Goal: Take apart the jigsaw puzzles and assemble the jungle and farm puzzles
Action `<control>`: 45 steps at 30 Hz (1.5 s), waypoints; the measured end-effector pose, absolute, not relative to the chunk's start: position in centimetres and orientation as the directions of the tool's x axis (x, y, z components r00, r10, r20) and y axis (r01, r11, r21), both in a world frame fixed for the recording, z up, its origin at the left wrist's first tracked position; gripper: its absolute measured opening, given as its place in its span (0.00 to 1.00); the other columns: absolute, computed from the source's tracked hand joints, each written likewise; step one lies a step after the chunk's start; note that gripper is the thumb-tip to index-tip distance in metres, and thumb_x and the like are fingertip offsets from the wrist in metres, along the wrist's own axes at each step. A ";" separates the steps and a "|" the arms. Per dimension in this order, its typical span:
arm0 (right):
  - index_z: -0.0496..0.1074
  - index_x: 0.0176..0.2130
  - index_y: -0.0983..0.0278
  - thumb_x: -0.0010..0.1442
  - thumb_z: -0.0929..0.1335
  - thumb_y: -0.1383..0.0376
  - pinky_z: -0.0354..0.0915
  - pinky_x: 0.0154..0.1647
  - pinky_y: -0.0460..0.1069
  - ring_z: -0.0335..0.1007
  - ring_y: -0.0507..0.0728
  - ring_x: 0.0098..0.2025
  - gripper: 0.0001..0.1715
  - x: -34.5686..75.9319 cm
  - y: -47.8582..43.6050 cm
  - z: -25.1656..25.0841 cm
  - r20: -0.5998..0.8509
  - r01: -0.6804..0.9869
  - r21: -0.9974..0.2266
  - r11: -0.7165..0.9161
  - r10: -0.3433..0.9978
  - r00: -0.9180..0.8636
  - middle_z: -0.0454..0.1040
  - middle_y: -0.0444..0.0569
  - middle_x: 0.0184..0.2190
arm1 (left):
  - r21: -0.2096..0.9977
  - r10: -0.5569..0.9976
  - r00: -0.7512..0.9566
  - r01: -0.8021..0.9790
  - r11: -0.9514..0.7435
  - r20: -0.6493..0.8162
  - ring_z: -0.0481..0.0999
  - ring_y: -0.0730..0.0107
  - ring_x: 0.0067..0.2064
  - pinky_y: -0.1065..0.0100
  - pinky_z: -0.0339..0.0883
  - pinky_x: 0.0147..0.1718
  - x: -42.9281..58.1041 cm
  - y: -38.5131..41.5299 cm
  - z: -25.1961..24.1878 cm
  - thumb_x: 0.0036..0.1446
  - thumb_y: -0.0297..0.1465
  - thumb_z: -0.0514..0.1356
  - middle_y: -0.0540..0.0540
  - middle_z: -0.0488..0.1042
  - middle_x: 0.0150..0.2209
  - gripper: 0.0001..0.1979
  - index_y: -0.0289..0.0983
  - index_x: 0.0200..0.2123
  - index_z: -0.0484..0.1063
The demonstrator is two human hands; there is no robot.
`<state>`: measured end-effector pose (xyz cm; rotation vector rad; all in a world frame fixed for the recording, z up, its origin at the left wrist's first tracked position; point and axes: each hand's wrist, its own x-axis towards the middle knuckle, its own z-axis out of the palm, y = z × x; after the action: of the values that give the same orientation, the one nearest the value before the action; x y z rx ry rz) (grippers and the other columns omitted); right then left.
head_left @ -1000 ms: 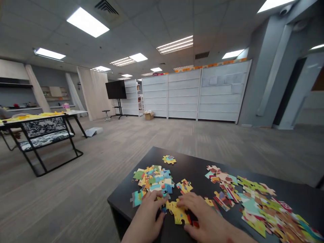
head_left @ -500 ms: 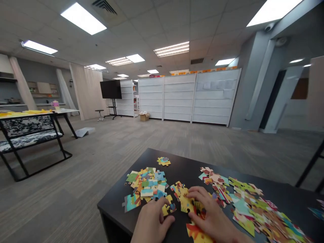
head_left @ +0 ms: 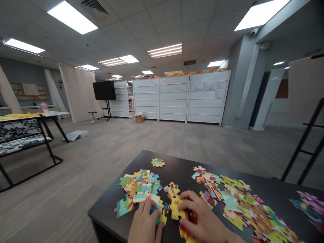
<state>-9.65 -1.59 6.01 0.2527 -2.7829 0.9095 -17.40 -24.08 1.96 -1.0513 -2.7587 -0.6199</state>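
Loose jigsaw pieces lie in a left-hand pile on a black table. My left hand reaches to the near edge of this pile. Its fingertips touch pieces there, and the thumb stands apart. Yellow jigsaw pieces, several seemingly joined in a strip, lie between my hands. My right hand curls over the strip, fingertips on its yellow part and thumb lower down, with red and orange parts between. My palm hides some of the strip.
A larger jigsaw pile spreads on the right, with purple and blue pieces beyond it. A small yellow-and-blue cluster lies near the far edge. White shelving stands across the floor; a bench is at left.
My left hand has moved its fingertips further onto the left-hand pile. My right hand stays at the yellow strip. The view has turned slightly right.
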 end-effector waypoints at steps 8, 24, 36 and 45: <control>0.79 0.40 0.61 0.55 0.70 0.66 0.65 0.58 0.54 0.70 0.62 0.55 0.11 -10.7 -3.9 6.9 0.124 -0.194 -0.575 0.795 -0.150 -0.981 0.71 0.54 0.52 | 0.481 0.522 -0.810 0.581 0.656 0.266 0.71 0.46 0.56 0.49 0.65 0.54 -17.6 -25.1 4.6 0.50 0.35 0.69 0.42 0.75 0.49 0.07 0.40 0.33 0.78; 0.75 0.40 0.59 0.59 0.66 0.69 0.63 0.53 0.56 0.66 0.61 0.52 0.10 -10.6 -4.4 8.1 0.166 -0.357 -0.351 0.866 -0.318 -0.934 0.74 0.50 0.48 | 0.395 0.607 -0.746 0.663 0.636 0.275 0.64 0.43 0.63 0.44 0.60 0.57 -18.7 -26.1 3.4 0.55 0.31 0.63 0.45 0.71 0.60 0.18 0.52 0.49 0.78; 0.72 0.57 0.63 0.59 0.67 0.70 0.60 0.61 0.55 0.64 0.62 0.59 0.26 -16.6 -1.2 8.2 0.149 -0.351 -0.397 0.848 -0.317 -0.936 0.72 0.54 0.57 | 0.319 0.724 -0.635 0.769 0.555 0.271 0.69 0.46 0.56 0.52 0.62 0.49 -18.6 -25.1 2.7 0.55 0.30 0.63 0.46 0.73 0.56 0.19 0.55 0.49 0.78; 0.76 0.49 0.61 0.43 0.74 0.67 0.66 0.48 0.54 0.69 0.63 0.47 0.30 -21.9 0.8 7.0 -0.060 -0.123 -0.401 0.908 -0.160 -0.985 0.75 0.47 0.38 | 0.421 0.590 -0.750 0.659 0.624 0.299 0.67 0.52 0.56 0.56 0.61 0.51 -18.3 -24.9 2.8 0.57 0.24 0.55 0.44 0.73 0.55 0.21 0.47 0.50 0.76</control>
<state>-21.86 0.83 6.96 0.2354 -3.1576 0.6549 -18.30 -24.92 2.76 -1.0481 -2.7099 -0.7834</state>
